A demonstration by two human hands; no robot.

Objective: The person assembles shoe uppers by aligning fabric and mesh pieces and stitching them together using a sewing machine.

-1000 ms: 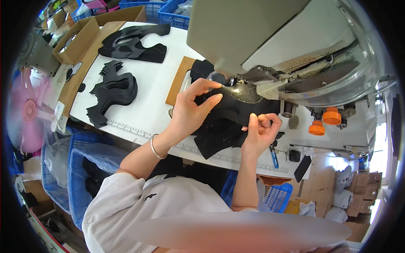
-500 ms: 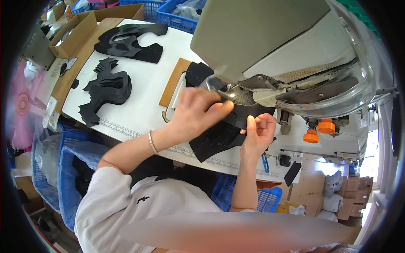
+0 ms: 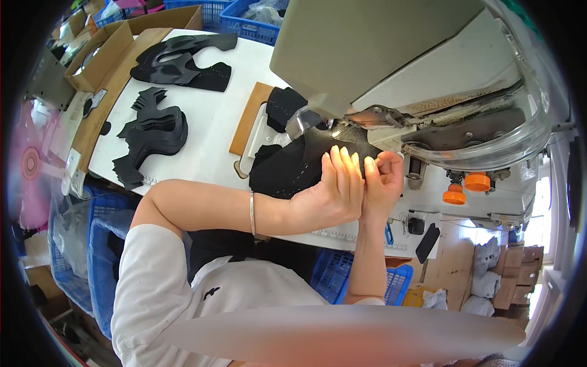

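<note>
Daylight glares through a window at far right, beside stacked cardboard boxes, beyond the white table.

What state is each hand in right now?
Left hand: fingers together, tips over the black fabric; grip cannot be told.
Right hand: fingers curled near the fabric's edge; whether it pinches it cannot be told.

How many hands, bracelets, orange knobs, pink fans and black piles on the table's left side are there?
Hands (left, right): 2
Bracelet: 1
Orange knobs: 2
Pink fan: 1
Black piles: 2
Total: 8
</note>
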